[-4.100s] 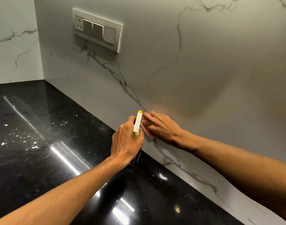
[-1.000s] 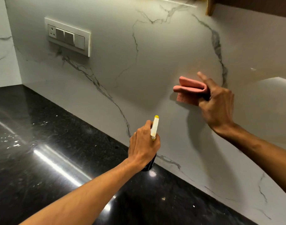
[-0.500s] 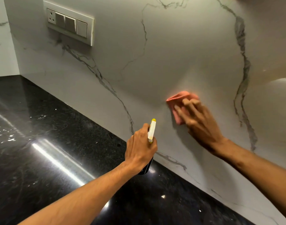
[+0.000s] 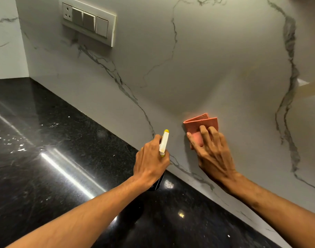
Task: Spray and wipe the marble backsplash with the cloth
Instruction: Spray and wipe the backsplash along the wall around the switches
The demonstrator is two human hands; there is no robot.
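The folded pink cloth (image 4: 201, 123) lies flat against the marble backsplash (image 4: 206, 68), low on the wall and not far above its seam with the black tabletop (image 4: 45, 149). The right hand (image 4: 213, 153) presses it there: its grip is wide, the fingers (image 4: 204, 136) spread and nearly straight over the lower half of the cloth, so the upper folded edge shows above the fingertips. The palm sits below the cloth, against the stone or very close to it.

Just left of the cloth, the left hand (image 4: 150, 164) holds the spray bottle (image 4: 164, 141), its grip closed round the neck. The white head with its yellow tip points up towards the wall, and the dark body shows below the hand, over the tabletop.

Grey veins run across the backsplash. A switch plate (image 4: 88, 22) is mounted on it at the upper left, well apart from both hands. The polished tabletop reflects a bright streak of light.
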